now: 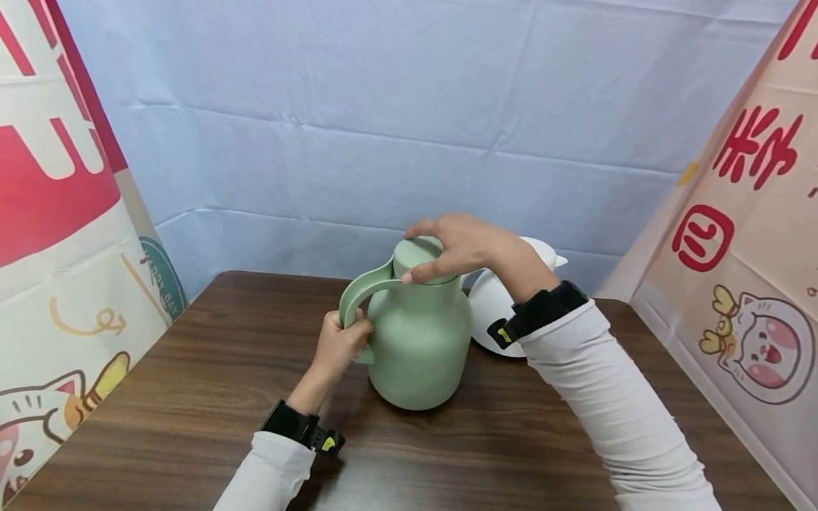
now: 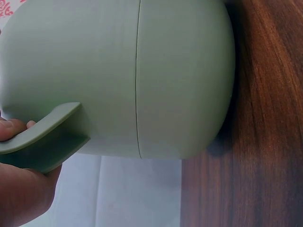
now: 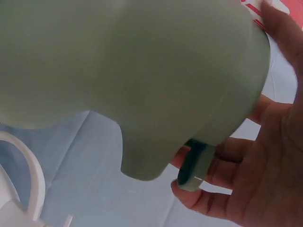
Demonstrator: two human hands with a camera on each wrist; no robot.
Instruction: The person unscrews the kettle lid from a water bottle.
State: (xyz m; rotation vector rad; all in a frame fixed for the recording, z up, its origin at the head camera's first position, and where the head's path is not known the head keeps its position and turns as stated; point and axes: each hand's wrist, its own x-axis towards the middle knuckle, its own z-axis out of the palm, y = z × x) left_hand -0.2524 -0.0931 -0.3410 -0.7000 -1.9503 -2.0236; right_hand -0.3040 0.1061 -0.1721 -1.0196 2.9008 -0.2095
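Observation:
A pale green thermos jug stands upright on the brown wooden table. My left hand grips its handle; the left wrist view catches the fingers and thumb round the handle's lower end. My right hand spans the round lid from the right, thumb at the near rim and fingers over the far side. Seen from the right wrist, the fingertips touch a small green tab of the lid, beside the jug's spout.
Behind the green jug to the right stands a white jug, partly hidden by my right arm. Its white handle shows in the right wrist view. A pale blue cloth hangs behind the table, with printed cloths at both sides.

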